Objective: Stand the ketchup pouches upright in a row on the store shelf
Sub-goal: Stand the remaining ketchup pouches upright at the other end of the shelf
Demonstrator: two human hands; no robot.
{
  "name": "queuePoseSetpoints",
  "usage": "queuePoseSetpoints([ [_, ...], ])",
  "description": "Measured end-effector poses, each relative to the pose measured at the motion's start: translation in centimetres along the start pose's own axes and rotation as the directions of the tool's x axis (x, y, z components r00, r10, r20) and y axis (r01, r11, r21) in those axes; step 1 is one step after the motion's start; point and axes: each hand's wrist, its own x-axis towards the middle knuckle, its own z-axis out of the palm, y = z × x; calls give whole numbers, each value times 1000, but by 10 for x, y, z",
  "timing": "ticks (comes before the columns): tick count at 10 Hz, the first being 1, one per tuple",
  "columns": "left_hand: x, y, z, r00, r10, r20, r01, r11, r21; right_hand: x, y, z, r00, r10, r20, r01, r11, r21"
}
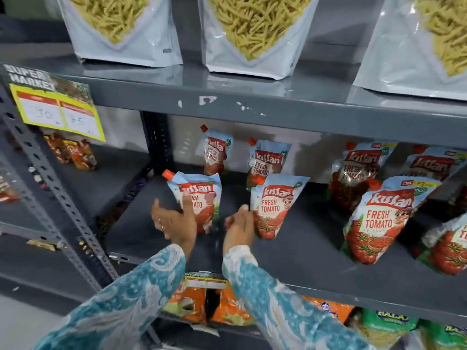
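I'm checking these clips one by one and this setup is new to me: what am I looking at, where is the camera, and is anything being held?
There is no machine here. A person works with bare hands, and the single picture comes from a camera worn on their head, looking forward and down. On the grey middle shelf, ketchup pouches stand in front and behind. The left hand is open, its thumb touching the front-left pouch. The right hand touches the edge of the next pouch with relaxed fingers. Neither hand plainly grips anything. Pasta bags stand on the shelf above.
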Motion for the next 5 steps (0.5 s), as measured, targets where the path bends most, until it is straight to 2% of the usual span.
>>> queuePoseSetpoints([
  [1,20,-3,-8,954,-91,286,160,960,-230,-5,-9,21,986,112,122,-107,993,-49],
  [2,24,9,-9,897,-48,440,202,929,-310,9,-20,37,935,271,229,-275,961,-16],
  [3,21,17,-6,886,-32,462,194,931,-309,18,-17,41,946,243,215,-247,969,-5],
  [4,24,13,-5,877,-67,476,239,920,-312,24,-13,34,955,223,197,-212,974,-74],
  [5,21,6,-6,898,-66,436,214,929,-301,27,-12,30,953,226,202,-208,972,-108],
])
